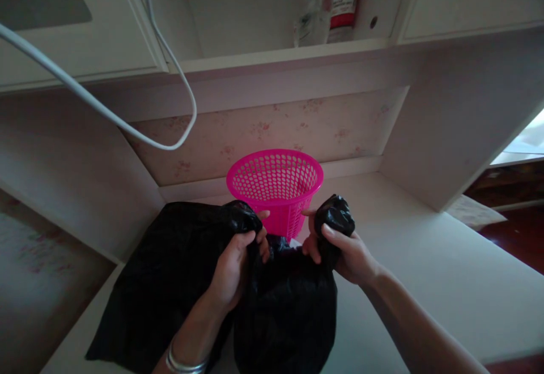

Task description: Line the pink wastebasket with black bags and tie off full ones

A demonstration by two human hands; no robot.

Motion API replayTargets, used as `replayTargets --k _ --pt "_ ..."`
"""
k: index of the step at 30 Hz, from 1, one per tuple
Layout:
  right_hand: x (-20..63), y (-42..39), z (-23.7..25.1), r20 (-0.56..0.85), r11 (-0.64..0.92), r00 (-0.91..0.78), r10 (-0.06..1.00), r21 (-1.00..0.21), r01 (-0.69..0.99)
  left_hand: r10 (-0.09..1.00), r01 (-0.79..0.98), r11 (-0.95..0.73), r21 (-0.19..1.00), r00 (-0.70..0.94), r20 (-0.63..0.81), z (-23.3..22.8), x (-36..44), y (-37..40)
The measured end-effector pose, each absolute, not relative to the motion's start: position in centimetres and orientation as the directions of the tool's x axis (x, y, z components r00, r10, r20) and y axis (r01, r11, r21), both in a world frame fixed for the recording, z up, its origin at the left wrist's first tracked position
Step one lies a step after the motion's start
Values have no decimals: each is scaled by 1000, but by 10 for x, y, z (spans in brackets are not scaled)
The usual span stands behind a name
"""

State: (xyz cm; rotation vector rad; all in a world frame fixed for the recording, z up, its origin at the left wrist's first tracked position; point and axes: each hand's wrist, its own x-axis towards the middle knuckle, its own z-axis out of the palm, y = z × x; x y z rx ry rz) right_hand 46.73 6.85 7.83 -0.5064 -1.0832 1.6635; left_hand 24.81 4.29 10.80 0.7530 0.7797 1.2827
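A black plastic bag point(284, 311) hangs between my two hands, above the white desktop. Closed around a gathered part of the bag's top is my left hand point(233, 263), thumb on the near side. My right hand point(346, 252) pinches another bunched part, which bulges above the thumb. To the left, more black plastic point(170, 272) spreads over the surface; I cannot tell whether it is the same bag. Just beyond my hands stands a bright pink basket point(289, 215) with a perforated wall, upright and partly hidden at its base.
A white cable point(97, 103) loops down at the upper left. Overhead, an open cabinet shelf point(272, 63) holds a clear plastic bottle point(312, 8) and a green and red container point(345, 0). White side panels point(459, 102) flank the white desktop point(408, 260).
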Motion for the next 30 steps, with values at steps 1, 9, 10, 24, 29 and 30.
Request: replayTargets --k 1,9,10,24,29,30 --pt "467 69 77 186 -33 -390 902 -870 -491 989 -528 141 838 120 -90 108 248 41" --pt "462 63 87 201 -57 -621 758 -927 -369 997 -298 64 952 68 -46 107 262 43" --pt "461 61 89 233 -53 -628 742 -915 -401 998 -282 48 958 62 -32 106 265 43" --pt "450 54 78 433 392 -58 899 -857 -334 996 -272 57 961 -45 -71 98 271 49" --pt "450 53 76 465 451 -109 879 -883 -126 999 -288 18 958 -30 -28 97 275 51" --pt "450 53 76 479 470 -116 870 -877 -97 1000 -268 -5 963 -26 -2 96 276 51"
